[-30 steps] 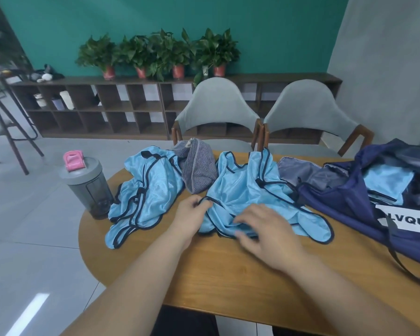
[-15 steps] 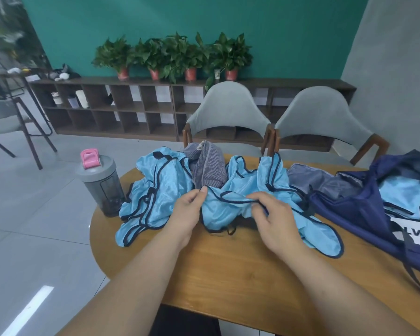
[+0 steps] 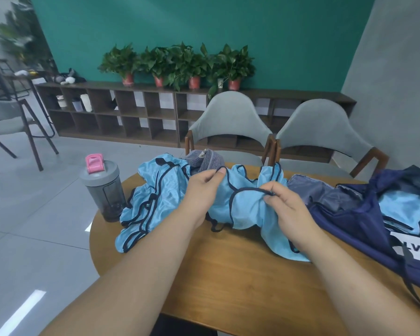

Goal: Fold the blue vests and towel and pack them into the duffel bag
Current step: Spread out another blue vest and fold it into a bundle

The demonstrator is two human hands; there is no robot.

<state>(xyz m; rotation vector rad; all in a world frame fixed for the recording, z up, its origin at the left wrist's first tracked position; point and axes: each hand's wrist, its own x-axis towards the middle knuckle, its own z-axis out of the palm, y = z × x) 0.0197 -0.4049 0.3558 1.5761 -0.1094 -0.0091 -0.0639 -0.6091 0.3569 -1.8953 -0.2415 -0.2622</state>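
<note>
L hand point(image 3: 205, 187) & R hand point(image 3: 286, 209) each pinched dark trim on the blue vest point(image 3: 243, 207); slick fabric might've slipped, or lifting might've snagged the 2nd vest point(image 3: 155, 200) alongside.

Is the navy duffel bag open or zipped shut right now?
Open: the navy fabric duffel bag gapes at its top, and light-blue cloth shows inside it.

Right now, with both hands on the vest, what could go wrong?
1. The left hand and right hand pinch only the trim of the vest, so the loose fabric may bunch instead of folding flat.
2. The other vest lies right beside the bottle near the edge of the table; a tug might tip the bottle.
3. The towel sits at the far edge and might slide off.
</note>
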